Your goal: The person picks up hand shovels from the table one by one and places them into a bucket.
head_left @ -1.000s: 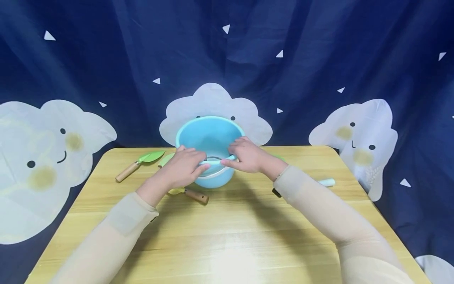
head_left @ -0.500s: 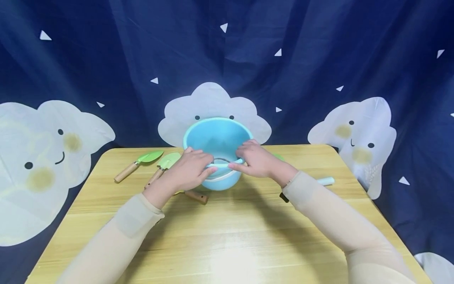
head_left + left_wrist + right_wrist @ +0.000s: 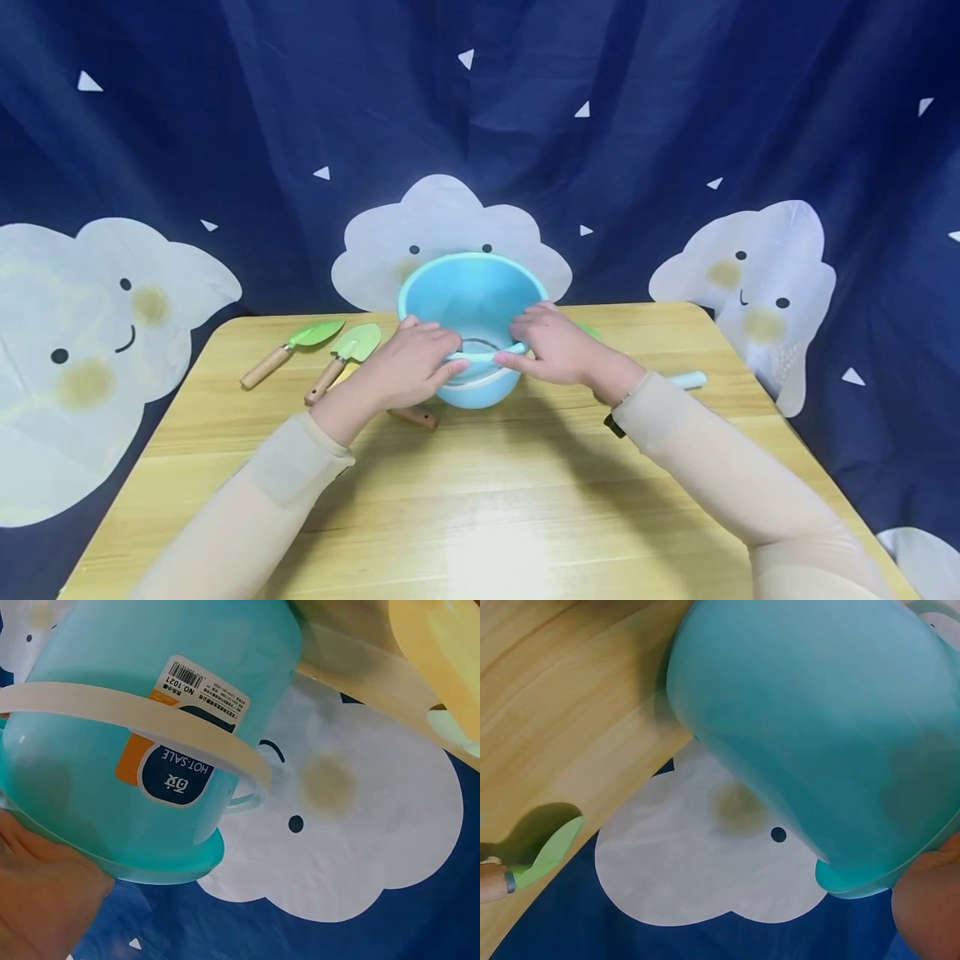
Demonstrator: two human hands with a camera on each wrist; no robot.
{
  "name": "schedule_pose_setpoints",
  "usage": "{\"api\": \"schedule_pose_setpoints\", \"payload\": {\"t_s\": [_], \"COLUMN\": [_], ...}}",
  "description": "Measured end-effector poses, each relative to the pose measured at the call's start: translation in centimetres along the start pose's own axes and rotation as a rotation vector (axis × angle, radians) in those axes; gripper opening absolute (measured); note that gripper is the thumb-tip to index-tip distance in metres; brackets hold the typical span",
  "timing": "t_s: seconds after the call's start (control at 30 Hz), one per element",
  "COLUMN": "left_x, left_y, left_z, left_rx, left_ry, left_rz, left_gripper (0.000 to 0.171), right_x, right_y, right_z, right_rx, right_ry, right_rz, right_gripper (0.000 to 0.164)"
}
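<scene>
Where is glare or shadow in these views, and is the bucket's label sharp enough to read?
Head view: glare on the near part of the table, shadows beside both arms; left wrist view: the label on the bucket shows HOT-SALE, upside down but readable, its smallest print not; right wrist view: a dark shadow beside the green trowel.

**Broad Lane in Front, Clutter at Left**

Between the left sleeve (image 3: 240,500) and right sleeve (image 3: 720,458), the wooden tabletop (image 3: 487,475) gives open passage to the blue bucket (image 3: 478,397). From above its mouth is reachable, but the left hand (image 3: 412,358) and right hand (image 3: 558,346) block the near rim. Leftward, a green hand trowel (image 3: 290,353) and pale-green hand shovel (image 3: 347,358) obstruct — just a narrow strip between — plus a wooden handle (image 3: 416,416). The patterned curtain (image 3: 390,100) bounds the back.
</scene>
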State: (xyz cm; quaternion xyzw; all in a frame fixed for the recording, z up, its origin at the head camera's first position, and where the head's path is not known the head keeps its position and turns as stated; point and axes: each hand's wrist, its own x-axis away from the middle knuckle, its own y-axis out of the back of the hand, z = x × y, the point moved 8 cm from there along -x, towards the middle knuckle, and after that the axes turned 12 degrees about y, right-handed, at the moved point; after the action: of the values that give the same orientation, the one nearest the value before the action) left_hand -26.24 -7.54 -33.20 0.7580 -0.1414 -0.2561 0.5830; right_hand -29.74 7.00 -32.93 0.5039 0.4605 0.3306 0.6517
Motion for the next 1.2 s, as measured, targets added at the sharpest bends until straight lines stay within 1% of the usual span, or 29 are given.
{"api": "schedule_pose_setpoints", "payload": {"t_s": [0.13, 0.27, 0.5, 0.77, 1.07, 1.2], "left_x": [0.0, 0.0, 0.0, 0.4, 0.8, 1.0], "left_y": [-0.2, -0.4, -0.4, -0.5, -0.5, -0.4], "left_z": [-0.3, -0.5, -0.8, -1.3, -1.8, -2.1], "left_rx": [0.007, 0.005, -0.008, -0.025, -0.018, -0.021], "left_ry": [-0.002, -0.005, 0.0, -0.009, -0.001, -0.009], "left_rz": [0.005, 0.004, 0.016, 0.03, 0.042, 0.03], "left_gripper": [0.026, 0.027, 0.027, 0.028, 0.027, 0.027], "right_x": [0.4, 0.8, 1.1, 1.6, 2.0, 2.1], "right_y": [0.2, 0.3, 0.1, 0.2, 0.5, 0.5], "right_z": [0.2, 0.3, 0.3, 0.9, 1.6, 1.8], "right_rx": [0.001, -0.001, 0.008, -0.003, 0.007, 0.01], "right_ry": [0.003, 0.002, -0.001, -0.002, 0.008, 0.01], "right_rz": [-0.002, -0.007, -0.012, -0.025, -0.021, -0.02], "right_gripper": [0.069, 0.069, 0.065, 0.067, 0.055, 0.052]}}
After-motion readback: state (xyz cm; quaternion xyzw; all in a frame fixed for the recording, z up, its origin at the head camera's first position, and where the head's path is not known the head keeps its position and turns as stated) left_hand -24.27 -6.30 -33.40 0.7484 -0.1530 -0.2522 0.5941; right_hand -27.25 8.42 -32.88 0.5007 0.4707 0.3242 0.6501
